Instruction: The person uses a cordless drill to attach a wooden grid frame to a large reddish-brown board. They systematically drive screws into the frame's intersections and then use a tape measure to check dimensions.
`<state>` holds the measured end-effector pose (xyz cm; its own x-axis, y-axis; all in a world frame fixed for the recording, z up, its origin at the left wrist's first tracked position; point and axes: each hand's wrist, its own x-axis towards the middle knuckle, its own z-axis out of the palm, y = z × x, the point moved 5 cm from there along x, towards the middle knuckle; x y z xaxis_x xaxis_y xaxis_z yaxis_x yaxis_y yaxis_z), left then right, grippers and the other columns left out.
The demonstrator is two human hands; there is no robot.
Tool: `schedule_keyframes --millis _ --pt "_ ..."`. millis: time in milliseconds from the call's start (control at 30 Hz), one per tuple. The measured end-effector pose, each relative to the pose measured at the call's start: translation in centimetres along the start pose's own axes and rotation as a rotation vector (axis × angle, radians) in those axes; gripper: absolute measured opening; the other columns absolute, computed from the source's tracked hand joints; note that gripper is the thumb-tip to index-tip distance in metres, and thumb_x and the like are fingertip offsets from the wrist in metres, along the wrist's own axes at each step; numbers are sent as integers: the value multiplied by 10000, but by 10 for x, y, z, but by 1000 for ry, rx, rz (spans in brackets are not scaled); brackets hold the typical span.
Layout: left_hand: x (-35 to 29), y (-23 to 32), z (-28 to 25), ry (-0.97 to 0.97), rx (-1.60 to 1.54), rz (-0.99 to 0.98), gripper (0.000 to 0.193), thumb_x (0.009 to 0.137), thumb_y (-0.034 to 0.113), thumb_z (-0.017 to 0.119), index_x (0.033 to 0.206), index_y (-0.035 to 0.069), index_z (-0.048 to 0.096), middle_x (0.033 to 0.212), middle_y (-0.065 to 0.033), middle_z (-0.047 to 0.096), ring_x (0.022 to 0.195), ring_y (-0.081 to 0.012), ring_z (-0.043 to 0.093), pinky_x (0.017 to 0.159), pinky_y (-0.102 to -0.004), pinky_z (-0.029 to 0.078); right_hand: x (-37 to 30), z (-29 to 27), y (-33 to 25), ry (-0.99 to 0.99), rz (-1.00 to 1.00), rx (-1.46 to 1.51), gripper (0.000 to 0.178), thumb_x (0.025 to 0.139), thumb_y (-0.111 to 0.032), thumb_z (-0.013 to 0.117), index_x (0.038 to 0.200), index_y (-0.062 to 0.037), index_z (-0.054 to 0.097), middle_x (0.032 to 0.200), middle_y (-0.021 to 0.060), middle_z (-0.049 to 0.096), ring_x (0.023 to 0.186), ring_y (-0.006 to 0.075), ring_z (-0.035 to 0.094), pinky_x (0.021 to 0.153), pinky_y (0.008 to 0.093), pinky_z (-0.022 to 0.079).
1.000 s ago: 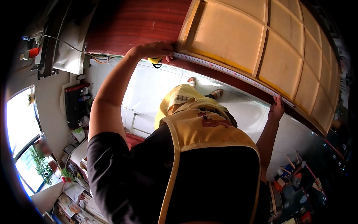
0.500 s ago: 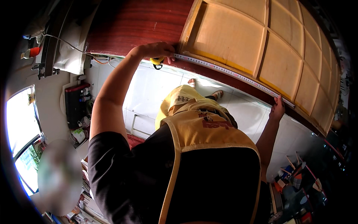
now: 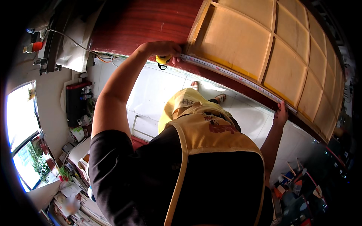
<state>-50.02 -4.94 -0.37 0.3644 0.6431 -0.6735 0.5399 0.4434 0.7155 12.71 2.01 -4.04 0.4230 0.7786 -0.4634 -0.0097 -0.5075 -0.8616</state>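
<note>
My left hand (image 3: 166,49) is closed around a tape measure, whose yellow case (image 3: 163,59) shows beneath the fingers with its black strap hanging down. From there the white tape blade (image 3: 226,72) runs out to the right along the near edge of a wooden panel frame (image 3: 230,37). My right hand (image 3: 280,114) pinches the blade close to its far end, near the frame's right corner. The frame is pale wood, divided by slats into several rectangular fields, and lies on a dark red wood-grain tabletop (image 3: 143,26).
A white cable (image 3: 71,40) crosses at the tabletop's left end. White floor tiles (image 3: 151,88) lie below the table edge. Brushes and tools (image 3: 296,182) crowd a dark surface at lower right. At left are a window (image 3: 24,128) and a cluttered shelf (image 3: 75,188).
My view has shifted slightly, so the table and frame appear a little lower and more to the right. Both hands keep their hold on the tape measure.
</note>
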Motion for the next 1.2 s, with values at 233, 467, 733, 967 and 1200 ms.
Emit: schedule_keyframes --millis 233,467,733,967,1200 --pt "-5 7 8 106 -241 -226 141 684 88 714 814 45 680 639 -38 615 533 -109 556 499 -293 446 19 -19 20 -82 -221 -198 266 898 -334 660 1015 -103 724 828 19 715 645 47 577 516 204 343" --pt "14 -29 -4 -43 -227 26 192 925 98 532 905 -40 663 784 -114 685 709 -192 676 701 -312 533 -10 -33 -9 276 -184 15 320 829 -351 771 777 -59 652 719 3 622 647 110 553 643 272 450" --pt "12 -14 -2 -23 -202 -71 176 912 95 532 892 -31 652 831 -109 687 768 -209 673 737 -317 506 17 -148 -42 596 -476 -278 519 1010 -428 357 849 -67 694 753 35 627 670 121 537 634 276 439" --pt "8 -6 -1 7 -169 -136 188 917 95 523 942 -36 656 866 -107 682 779 -215 672 738 -319 504 42 -122 -52 306 -380 -161 325 986 -357 524 949 -50 625 780 38 659 694 102 630 645 251 524" --pt "9 -8 -1 -22 -158 -119 199 927 108 523 969 -27 662 865 -91 685 790 -186 678 712 -295 503 48 -118 -48 313 -508 -349 240 948 -265 614 991 -30 632 793 49 684 705 112 649 664 255 531"
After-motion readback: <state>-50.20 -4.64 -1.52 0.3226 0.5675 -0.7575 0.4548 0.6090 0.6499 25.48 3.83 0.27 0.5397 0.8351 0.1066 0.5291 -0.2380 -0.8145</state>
